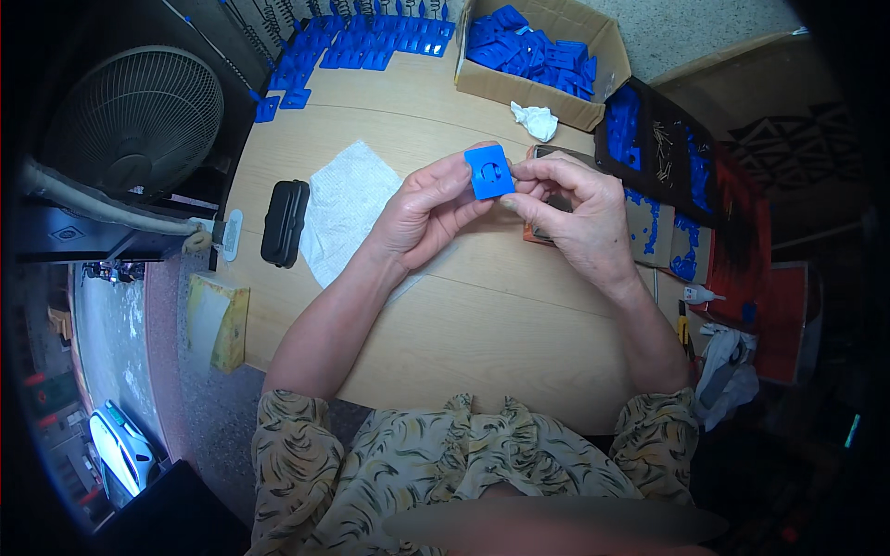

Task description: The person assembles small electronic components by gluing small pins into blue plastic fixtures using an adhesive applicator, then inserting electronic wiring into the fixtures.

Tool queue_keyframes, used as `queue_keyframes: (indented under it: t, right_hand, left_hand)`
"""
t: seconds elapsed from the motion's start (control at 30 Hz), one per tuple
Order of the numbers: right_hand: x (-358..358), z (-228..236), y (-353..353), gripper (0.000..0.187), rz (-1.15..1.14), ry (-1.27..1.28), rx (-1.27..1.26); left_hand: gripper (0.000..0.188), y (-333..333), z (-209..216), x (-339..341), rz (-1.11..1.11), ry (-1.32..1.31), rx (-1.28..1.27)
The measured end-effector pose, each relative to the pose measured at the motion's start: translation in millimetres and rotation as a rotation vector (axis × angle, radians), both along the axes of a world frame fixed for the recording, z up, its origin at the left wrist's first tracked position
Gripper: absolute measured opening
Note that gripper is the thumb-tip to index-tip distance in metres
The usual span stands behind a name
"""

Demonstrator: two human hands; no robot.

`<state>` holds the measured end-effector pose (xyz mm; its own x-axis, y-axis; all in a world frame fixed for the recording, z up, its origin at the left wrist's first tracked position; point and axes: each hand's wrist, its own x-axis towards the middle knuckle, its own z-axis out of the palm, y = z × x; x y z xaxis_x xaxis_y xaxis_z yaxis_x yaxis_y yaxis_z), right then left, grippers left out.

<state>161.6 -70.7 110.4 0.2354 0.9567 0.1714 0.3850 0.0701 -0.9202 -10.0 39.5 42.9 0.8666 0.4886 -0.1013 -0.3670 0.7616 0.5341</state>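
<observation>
Fingers (461,196) of left hand (422,218) clamped on blue plastic square part (489,172), mid-surface (482,315), above table; right hand (575,218) pinching at its right edge. Cardboard box (547,97) far right. Risk: part slips from the light pinch.

Wooden table (482,324) with white cloth (345,208), black case (285,222), cardboard box (547,88)

Blue plastic piece (489,173), white paper towel (345,208), black case (285,222), pale wooden table (482,324)
</observation>
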Motion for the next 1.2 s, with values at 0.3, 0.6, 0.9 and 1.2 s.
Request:
queue_keyframes:
  t: [0.3,0.6,0.9,1.2]
  right_hand:
    - [2,-4,-1,0.027,0.001,0.016,0.005]
    - [-1,-6,-2,0.025,-0.025,0.071,-0.021]
    - [-6,-11,-7,0.026,-0.044,0.176,-0.099]
    - [0,-8,-8,0.021,-0.016,0.278,-0.134]
  left_hand:
    - [0.052,0,-2,2,-0.018,-0.015,0.01]
    - [0.05,2,-6,2,-0.043,-0.006,-0.004]
    - [0.054,1,-9,3,-0.07,-0.027,-0.002]
    - [0.054,1,-8,2,-0.083,-0.014,-0.008]
